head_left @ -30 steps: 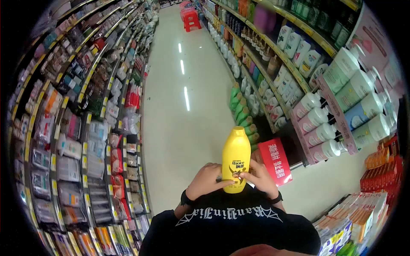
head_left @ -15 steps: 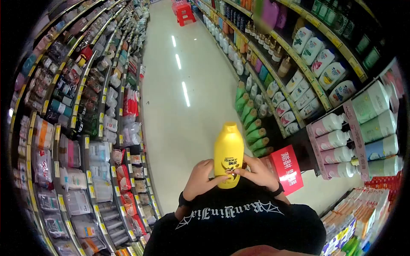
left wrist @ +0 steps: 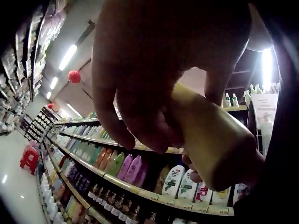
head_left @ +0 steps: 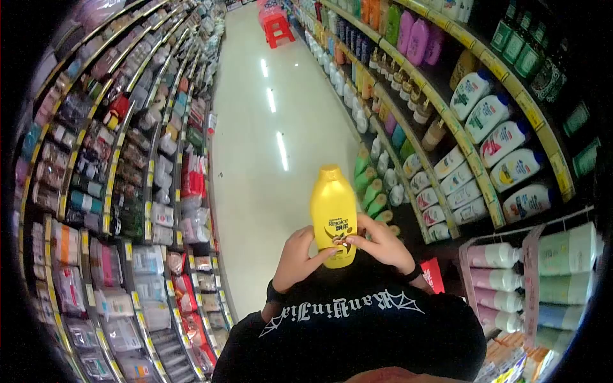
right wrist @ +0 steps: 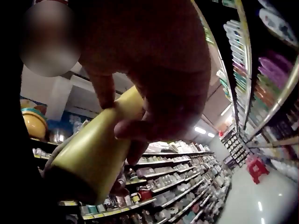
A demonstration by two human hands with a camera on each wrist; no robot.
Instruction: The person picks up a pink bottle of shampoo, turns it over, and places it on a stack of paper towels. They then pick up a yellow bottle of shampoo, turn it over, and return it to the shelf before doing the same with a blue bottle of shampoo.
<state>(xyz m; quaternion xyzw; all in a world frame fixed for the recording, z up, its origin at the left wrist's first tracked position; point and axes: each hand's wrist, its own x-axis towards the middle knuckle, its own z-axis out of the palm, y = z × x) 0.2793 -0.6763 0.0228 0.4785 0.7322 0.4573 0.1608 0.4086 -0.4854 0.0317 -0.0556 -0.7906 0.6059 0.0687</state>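
A yellow Rejoice shampoo bottle [head_left: 333, 204] stands upright in front of the chest, its printed label toward the head camera. On its left side my left hand [head_left: 297, 260] grips it, with the thumb laid across the lower front. The right hand [head_left: 383, 246] holds the opposite side, its thumb on the label's lower part. From below, the left wrist view shows the bottle [left wrist: 212, 135] tilted under the fingers of that hand [left wrist: 149, 70]. In the right wrist view, fingers of the right hand [right wrist: 163, 79] wrap the bottle [right wrist: 96, 154].
Shelves of white shampoo bottles [head_left: 501, 143] run along the right, with pink-capped pump bottles [head_left: 498, 290] nearer by. Packaged goods [head_left: 105, 268] fill the left shelves. Between them runs the pale floor [head_left: 255, 191], with a red stool [head_left: 278, 30] far ahead.
The bottle and both hands have shifted slightly left and up in the head view. The head has turned, so the red sign now shows only in part. Both hands keep their hold.
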